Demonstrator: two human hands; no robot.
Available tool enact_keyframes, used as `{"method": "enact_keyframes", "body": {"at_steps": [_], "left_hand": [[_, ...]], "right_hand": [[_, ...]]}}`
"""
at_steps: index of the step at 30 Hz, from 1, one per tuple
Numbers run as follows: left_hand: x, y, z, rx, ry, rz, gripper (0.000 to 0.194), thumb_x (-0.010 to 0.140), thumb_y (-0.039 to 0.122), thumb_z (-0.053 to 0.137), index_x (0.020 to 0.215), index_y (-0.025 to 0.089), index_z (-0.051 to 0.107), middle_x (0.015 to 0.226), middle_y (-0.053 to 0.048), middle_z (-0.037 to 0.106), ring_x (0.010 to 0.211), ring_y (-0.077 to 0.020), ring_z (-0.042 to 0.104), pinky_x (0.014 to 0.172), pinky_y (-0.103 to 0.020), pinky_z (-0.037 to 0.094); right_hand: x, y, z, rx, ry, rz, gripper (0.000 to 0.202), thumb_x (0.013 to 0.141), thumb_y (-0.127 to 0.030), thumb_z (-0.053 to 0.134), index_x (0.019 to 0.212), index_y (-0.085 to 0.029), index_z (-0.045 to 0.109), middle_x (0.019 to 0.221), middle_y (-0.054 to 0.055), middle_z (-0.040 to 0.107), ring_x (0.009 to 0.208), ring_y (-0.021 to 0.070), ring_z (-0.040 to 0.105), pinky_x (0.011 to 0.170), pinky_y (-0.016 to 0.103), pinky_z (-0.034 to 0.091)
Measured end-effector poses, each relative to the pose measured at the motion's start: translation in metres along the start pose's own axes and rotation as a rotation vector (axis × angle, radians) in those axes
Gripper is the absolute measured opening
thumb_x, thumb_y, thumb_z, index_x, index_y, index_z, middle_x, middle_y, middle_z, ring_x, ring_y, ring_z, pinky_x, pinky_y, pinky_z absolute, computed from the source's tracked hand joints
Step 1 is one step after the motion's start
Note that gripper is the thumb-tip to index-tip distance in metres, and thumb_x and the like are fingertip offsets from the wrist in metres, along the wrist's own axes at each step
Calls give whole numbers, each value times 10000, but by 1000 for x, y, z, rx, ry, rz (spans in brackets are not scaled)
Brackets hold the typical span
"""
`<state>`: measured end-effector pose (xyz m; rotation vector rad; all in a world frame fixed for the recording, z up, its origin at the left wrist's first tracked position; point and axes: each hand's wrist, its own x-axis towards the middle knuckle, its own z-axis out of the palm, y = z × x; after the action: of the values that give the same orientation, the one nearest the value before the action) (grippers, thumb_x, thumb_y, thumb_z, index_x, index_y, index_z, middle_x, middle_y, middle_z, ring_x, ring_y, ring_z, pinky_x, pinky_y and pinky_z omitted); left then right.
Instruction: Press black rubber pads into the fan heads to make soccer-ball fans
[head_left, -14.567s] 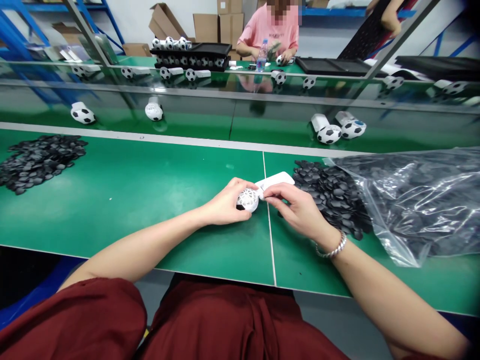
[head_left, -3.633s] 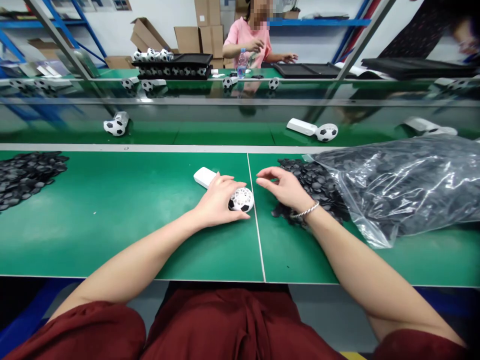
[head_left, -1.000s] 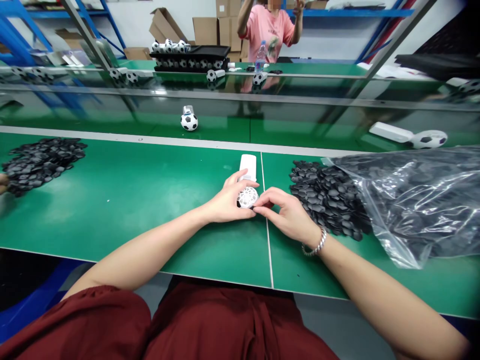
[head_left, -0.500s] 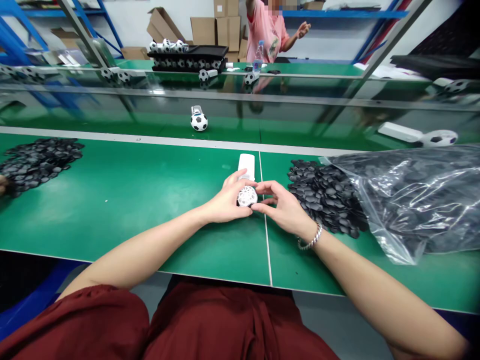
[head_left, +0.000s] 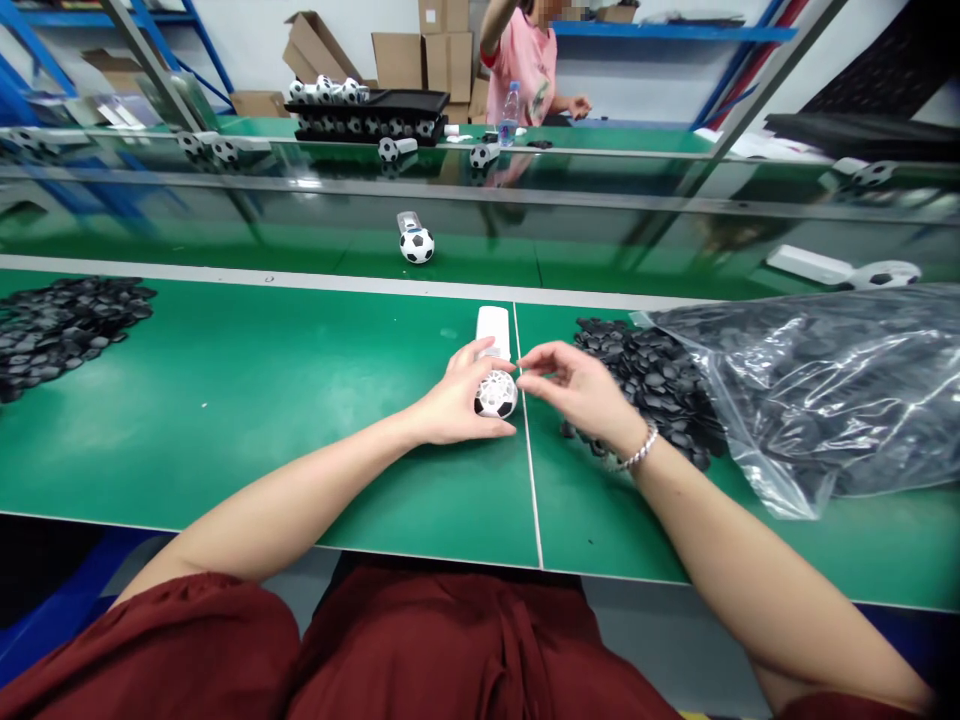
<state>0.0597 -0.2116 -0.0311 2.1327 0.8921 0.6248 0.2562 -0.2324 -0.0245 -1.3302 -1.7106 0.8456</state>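
My left hand [head_left: 450,405] is wrapped around the white ball-headed device [head_left: 496,393], fingers curled over its round lattice head, thumb tucked under, pinning it to the green table [head_left: 247,400] right at the seam between the 2 mats. Its flat white handle [head_left: 493,331] sticks straight out away from me, lying on the mat. My right hand [head_left: 581,395] hovers just beside the ball head, thumb and forefinger pinched close at the tips near the top of the lattice; whether there's a small piece between them, I can't tell, it's too tiny to see. The other fingers are loose and spread. Just right of that hand, a heap of black pieces [head_left: 652,375] spills out of a clear plastic bag [head_left: 817,380]. A 2nd black heap [head_left: 60,325] sits far off on my left. Out on the conveyor belt [head_left: 300,235], 1 finished football-patterned unit [head_left: 416,243] stands alone. Beyond it, a person in a pink shirt [head_left: 525,65] at the far bench.
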Motion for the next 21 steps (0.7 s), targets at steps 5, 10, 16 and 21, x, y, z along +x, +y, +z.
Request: {"method": "enact_keyframes", "body": {"at_steps": [5,10,16,21], "left_hand": [[-2,1,0,31,76,-99,618,563,331,762,1121,233,513,1339,-103,197,1319,-331,181,1081,-515,221],[-4,5,-2,51,100,-159,565,566,213,698,1099,226,510,1204,-78,268,1254,-314,247,1067,-525,246],[-3,8,-11,-12,-48,-64,564,597,114,617,1135,229,494,1117,-54,359,1107,-236,431,1014,-451,355],[-3,7,-9,-41,-48,-14,596,615,196,689,1169,223,472,1144,-61,384,1114,-234,443,1011,-434,356]], "right_hand": [[6,14,-39,-470,281,-6,111,733,-280,610,762,-175,626,764,31,619,653,141,557,677,314,470],[3,14,-52,-669,79,98,59,723,-244,611,709,-198,644,722,7,636,650,142,572,645,280,443],[-3,4,-48,-929,-188,196,77,738,-286,618,735,-230,671,775,1,682,711,175,597,587,278,406],[-9,0,-41,-1121,-213,115,116,794,-244,558,789,-231,673,866,34,677,850,214,583,604,287,399]]}}
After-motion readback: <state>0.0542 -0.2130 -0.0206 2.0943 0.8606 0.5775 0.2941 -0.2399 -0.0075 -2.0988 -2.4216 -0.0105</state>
